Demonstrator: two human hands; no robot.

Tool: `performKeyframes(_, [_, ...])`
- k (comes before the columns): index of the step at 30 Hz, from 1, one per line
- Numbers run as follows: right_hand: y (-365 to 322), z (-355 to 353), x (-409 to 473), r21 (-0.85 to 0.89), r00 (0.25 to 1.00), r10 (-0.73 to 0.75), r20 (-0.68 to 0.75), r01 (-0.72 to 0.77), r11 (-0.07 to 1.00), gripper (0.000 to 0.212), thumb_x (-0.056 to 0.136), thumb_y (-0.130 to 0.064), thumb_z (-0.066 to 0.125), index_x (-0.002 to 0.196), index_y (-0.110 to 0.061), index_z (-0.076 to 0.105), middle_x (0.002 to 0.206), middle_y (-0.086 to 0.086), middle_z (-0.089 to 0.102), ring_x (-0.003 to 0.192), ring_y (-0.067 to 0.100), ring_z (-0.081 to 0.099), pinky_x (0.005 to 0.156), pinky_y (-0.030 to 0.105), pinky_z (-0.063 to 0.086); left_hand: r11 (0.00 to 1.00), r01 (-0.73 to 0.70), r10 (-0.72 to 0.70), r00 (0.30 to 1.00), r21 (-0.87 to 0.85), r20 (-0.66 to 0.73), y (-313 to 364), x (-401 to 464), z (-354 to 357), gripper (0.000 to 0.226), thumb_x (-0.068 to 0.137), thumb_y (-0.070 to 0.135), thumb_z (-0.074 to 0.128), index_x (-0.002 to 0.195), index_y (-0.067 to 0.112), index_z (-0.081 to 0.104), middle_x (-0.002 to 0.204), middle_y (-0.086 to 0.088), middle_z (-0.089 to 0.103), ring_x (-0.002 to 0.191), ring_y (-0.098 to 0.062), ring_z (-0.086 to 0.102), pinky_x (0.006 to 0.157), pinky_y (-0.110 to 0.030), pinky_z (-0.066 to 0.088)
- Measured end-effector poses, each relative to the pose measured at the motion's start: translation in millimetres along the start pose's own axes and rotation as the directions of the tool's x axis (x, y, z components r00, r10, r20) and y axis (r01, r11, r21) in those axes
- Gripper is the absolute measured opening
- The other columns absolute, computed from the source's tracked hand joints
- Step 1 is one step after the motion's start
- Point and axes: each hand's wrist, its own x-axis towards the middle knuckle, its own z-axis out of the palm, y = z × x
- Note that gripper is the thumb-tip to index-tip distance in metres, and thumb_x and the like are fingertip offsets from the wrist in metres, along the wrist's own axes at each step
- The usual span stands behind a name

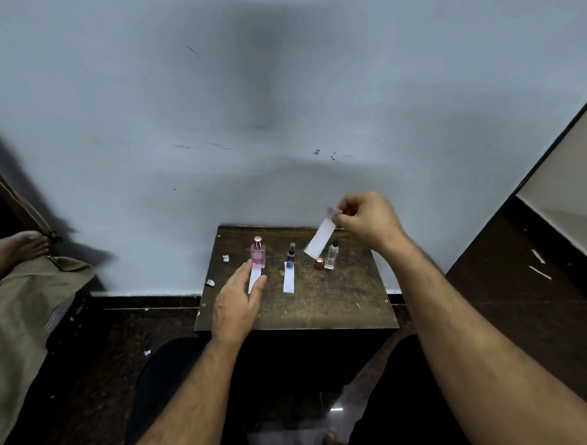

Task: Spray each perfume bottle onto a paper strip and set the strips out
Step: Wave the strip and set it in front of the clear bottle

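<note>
- Perfume bottles stand in a row toward the desk's (322,308) far edge: we see a pink bottle (258,254) of square glass with a rosy cap at the left, a slim dark blue bottle (290,255) in the middle, and a clear bottle (331,256) with its black nozzle bared at the right.
- Two white paper strips lie flat, one (254,280) before the pink bottle, one (289,280) before the blue; we judge those two done.
- A third strip (318,240) hangs tilted above the clear bottle, pinched at its top by our right hand (366,219), so we take this last one as still to be set down.
- A small rose cap (319,264) rests just beside the clear bottle.
- Our left hand (236,300) lies flat with relaxed fingers, covering part of the first strip.
- We note the desk is dark, scuffed wood, with paper scraps (210,282) at its left edge.
</note>
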Motion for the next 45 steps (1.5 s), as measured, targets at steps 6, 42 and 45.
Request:
performKeyframes(6, [-18.5,-21.3,-2.6,0.73,0.972,-0.064,0.228,-0.127,0.672,0.012,0.087,-0.003,0.063,0.078,-0.011,0.06,0.065,0.003,0.066,0.045,0.01,0.049,0.045,0.023,0.042,0.997,-0.061,0.057,0.996,-0.056,-0.071,20.2,7.0,-8.5,0.044,0.096,0.042,0.054,0.134,0.02,0.058,0.134,0.0,0.061,0.118,-0.021,0.059,0.096,-0.034,0.046])
performKeyframes(42, [-19.5,-49.0,-27.3,0.842,0.963,-0.21,0.169,-0.03,0.538,0.024,0.088,0.002,0.058,0.07,-0.013,0.061,0.054,-0.001,0.057,0.043,0.013,0.043,0.045,0.025,0.041,0.987,-0.039,0.014,0.987,-0.156,-0.161,76.4,2.0,-47.8,0.027,0.097,0.039,0.054,0.106,0.022,0.073,0.099,0.006,0.073,0.091,-0.009,0.063,0.073,-0.02,0.042])
performKeyframes(45, [-15.4,-43.6,-23.6,0.649,0.969,-0.163,0.186,0.003,0.761,0.019,0.085,0.001,0.066,0.072,-0.012,0.064,0.058,0.003,0.063,0.043,0.013,0.045,0.046,0.025,0.041,0.969,-0.027,-0.002,0.993,-0.245,-0.118,82.9,7.3,-47.1,0.022,0.097,0.036,0.056,0.085,0.026,0.072,0.08,0.014,0.071,0.078,-0.005,0.066,0.068,-0.019,0.045])
